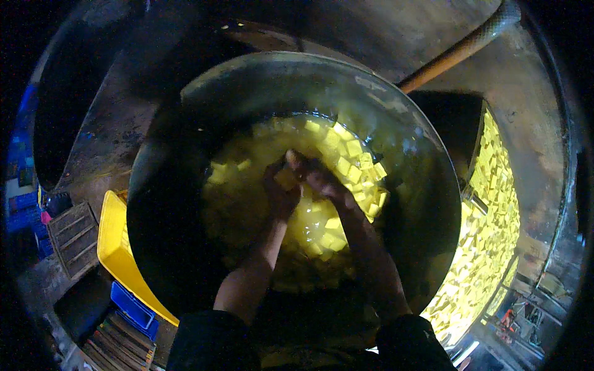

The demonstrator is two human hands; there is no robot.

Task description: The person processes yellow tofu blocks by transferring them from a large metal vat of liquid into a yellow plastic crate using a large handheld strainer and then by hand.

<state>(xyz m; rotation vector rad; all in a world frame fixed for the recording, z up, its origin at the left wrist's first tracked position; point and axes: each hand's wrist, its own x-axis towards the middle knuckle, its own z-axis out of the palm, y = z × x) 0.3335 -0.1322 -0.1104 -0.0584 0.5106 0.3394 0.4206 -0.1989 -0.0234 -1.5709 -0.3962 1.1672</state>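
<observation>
In the head view a large round metal vat lies before me, holding cloudy liquid with yellow cubes that look like tofu, gathered mostly at its right. My left hand and my right hand meet over the middle of the vat, at or just in the liquid. A pale block shows between them, dim and partly covered by the fingers. Whether the left hand, the right hand or both bear it is hard to see. More cubes lie below the right wrist.
A big container heaped with yellow cubes stands at the right. A thick wooden pole leans near the vat's upper right rim. At the left are a yellow plastic tub, a blue crate and wooden slatted racks.
</observation>
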